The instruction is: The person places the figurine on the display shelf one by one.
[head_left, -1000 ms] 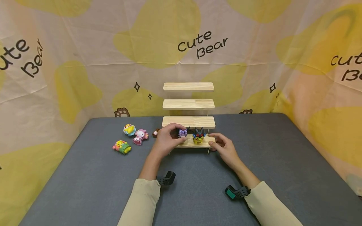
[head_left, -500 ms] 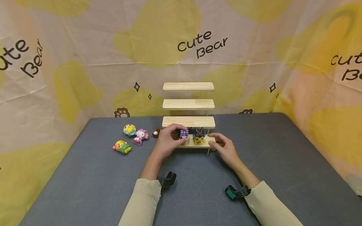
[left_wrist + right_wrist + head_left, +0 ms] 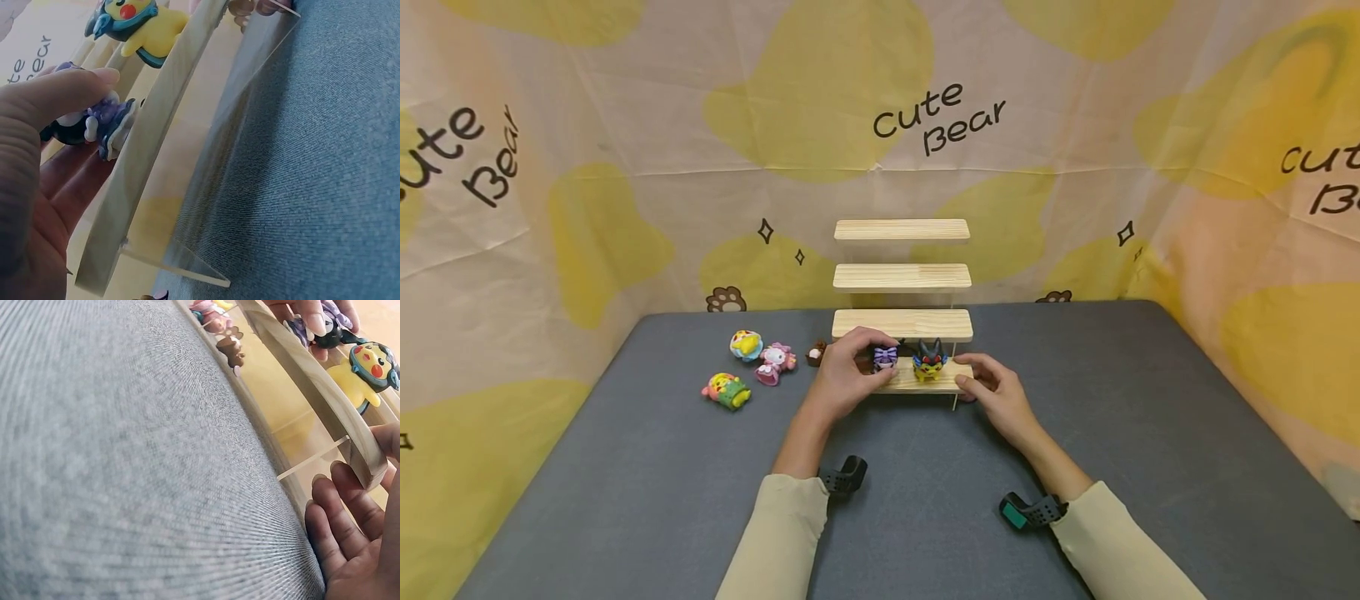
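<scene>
My left hand (image 3: 841, 372) pinches a small purple-and-black figurine (image 3: 884, 357) between thumb and fingers, over the left part of the lowest wooden shelf board (image 3: 917, 387). In the left wrist view the figurine's base is right at the board's surface. Beside it on the same board stands a yellow figurine (image 3: 929, 364) with a dark, pointed-ear hood. My right hand (image 3: 1000, 396) grips the right end of that board. In the right wrist view its thumb is at the board's edge and its other fingers (image 3: 340, 519) curl below, beside the clear support.
Three more boards of the rack rise behind, among them the top board (image 3: 902, 229). On the grey table (image 3: 625, 500), to the left, lie a yellow-and-blue figurine (image 3: 746, 345), a pink figurine (image 3: 775, 363), a green-and-yellow figurine (image 3: 727, 390) and a brown figurine (image 3: 816, 353). A printed cloth (image 3: 820, 100) stands behind.
The purple-and-black figurine in my left hand has shifted very slightly over the board. My right hand keeps its grip on the board's end, and the head view has moved a little.
</scene>
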A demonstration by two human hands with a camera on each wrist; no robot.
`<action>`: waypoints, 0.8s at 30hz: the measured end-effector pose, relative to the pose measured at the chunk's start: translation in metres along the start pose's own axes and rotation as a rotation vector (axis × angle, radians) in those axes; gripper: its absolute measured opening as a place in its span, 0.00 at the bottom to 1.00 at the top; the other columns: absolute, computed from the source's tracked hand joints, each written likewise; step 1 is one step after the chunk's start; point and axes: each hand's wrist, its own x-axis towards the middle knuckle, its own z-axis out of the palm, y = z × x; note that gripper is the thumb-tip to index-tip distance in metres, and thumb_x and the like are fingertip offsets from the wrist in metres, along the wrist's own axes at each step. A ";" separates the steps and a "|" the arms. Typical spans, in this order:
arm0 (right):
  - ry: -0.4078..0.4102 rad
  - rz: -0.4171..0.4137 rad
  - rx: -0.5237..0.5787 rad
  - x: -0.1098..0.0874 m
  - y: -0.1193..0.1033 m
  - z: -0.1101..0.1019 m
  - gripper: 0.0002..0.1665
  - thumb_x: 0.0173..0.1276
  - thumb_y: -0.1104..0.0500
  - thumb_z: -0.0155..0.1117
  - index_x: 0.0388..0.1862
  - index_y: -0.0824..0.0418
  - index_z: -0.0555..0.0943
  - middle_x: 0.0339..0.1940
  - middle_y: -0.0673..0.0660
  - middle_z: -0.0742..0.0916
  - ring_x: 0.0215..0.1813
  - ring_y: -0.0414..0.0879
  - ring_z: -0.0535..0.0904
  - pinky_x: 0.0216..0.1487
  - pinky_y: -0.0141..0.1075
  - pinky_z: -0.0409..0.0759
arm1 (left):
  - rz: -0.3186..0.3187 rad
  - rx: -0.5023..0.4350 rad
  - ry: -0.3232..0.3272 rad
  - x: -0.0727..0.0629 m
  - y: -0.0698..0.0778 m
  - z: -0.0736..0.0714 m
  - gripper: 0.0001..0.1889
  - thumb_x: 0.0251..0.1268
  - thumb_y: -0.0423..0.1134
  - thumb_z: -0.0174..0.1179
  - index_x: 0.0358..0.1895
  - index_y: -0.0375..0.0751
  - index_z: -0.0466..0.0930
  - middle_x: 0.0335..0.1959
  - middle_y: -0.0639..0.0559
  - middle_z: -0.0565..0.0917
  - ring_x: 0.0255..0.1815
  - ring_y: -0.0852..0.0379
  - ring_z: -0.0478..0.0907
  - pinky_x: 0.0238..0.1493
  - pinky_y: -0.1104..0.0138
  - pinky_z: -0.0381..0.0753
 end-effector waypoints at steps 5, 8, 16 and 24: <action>0.001 0.001 0.007 0.001 0.000 0.000 0.19 0.74 0.59 0.63 0.61 0.64 0.79 0.37 0.66 0.84 0.33 0.39 0.83 0.40 0.33 0.84 | -0.001 0.017 -0.009 0.000 0.000 -0.001 0.17 0.54 0.27 0.74 0.47 0.41 0.85 0.49 0.45 0.85 0.50 0.52 0.82 0.49 0.65 0.86; -0.002 -0.001 0.004 0.001 0.000 0.000 0.19 0.74 0.59 0.63 0.61 0.64 0.79 0.37 0.66 0.84 0.34 0.39 0.83 0.40 0.33 0.84 | -0.011 0.029 -0.006 -0.001 0.000 -0.002 0.16 0.54 0.27 0.73 0.47 0.41 0.84 0.48 0.45 0.85 0.47 0.53 0.82 0.46 0.65 0.86; -0.001 0.007 0.001 -0.001 0.001 0.001 0.19 0.75 0.59 0.63 0.61 0.64 0.79 0.37 0.66 0.85 0.33 0.37 0.83 0.40 0.33 0.84 | -0.012 0.057 -0.009 -0.002 0.001 -0.001 0.16 0.54 0.27 0.73 0.47 0.41 0.83 0.48 0.46 0.86 0.46 0.55 0.81 0.46 0.67 0.83; 0.002 0.009 0.005 -0.001 0.000 0.000 0.19 0.75 0.59 0.63 0.61 0.64 0.79 0.37 0.66 0.84 0.33 0.38 0.84 0.40 0.33 0.84 | -0.004 0.029 -0.008 -0.001 0.003 0.002 0.20 0.54 0.27 0.73 0.51 0.40 0.83 0.52 0.45 0.86 0.50 0.53 0.84 0.48 0.66 0.86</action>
